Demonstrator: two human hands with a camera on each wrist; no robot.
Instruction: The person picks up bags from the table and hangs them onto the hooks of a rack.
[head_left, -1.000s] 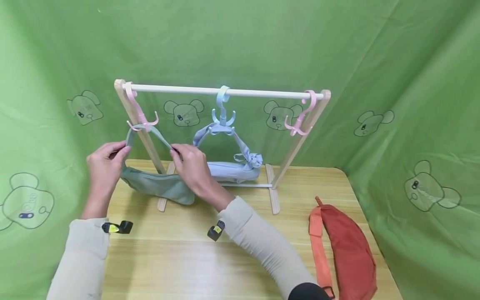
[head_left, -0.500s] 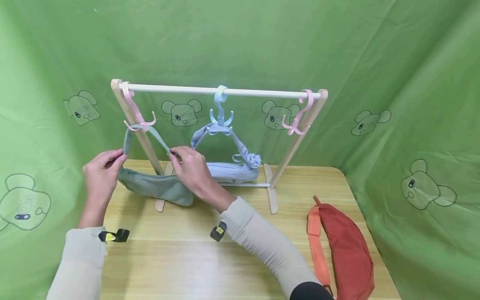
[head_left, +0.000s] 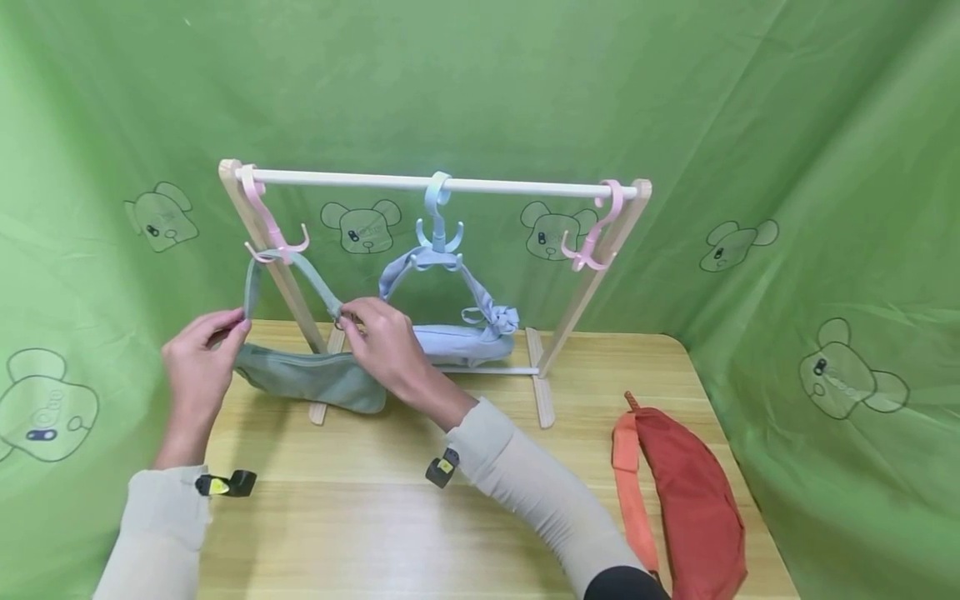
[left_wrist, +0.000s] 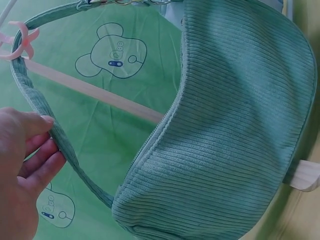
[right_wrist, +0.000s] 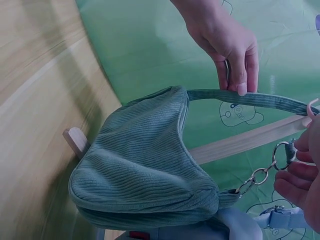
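Note:
A green corduroy shoulder bag (left_wrist: 235, 115) hangs by its strap (head_left: 315, 279) from the left pink hook (head_left: 279, 248), its zipped body low against the rack's left leg. My left hand (head_left: 198, 358) pinches the strap's left side between thumb and fingers, below the hook. On the strap's other side my right hand (head_left: 386, 342) pinches it beside a metal ring (right_wrist: 281, 156). A short chain (right_wrist: 252, 182) joins that ring to the bag's body. Part of the bag is hidden behind my right hand in the head view.
A light blue bag (head_left: 465, 343) with a knotted strap hangs on the blue middle hook (head_left: 440, 229). Another pink hook (head_left: 592, 242) hangs at the right of the white rail (head_left: 517, 187). A red bag (head_left: 693, 500) with an orange strap lies at the table's right.
Both hands have slid slightly down along the green strap, and the metal ring now shows by my right fingers. The strap stays on the pink hook. The head view has shifted a little.

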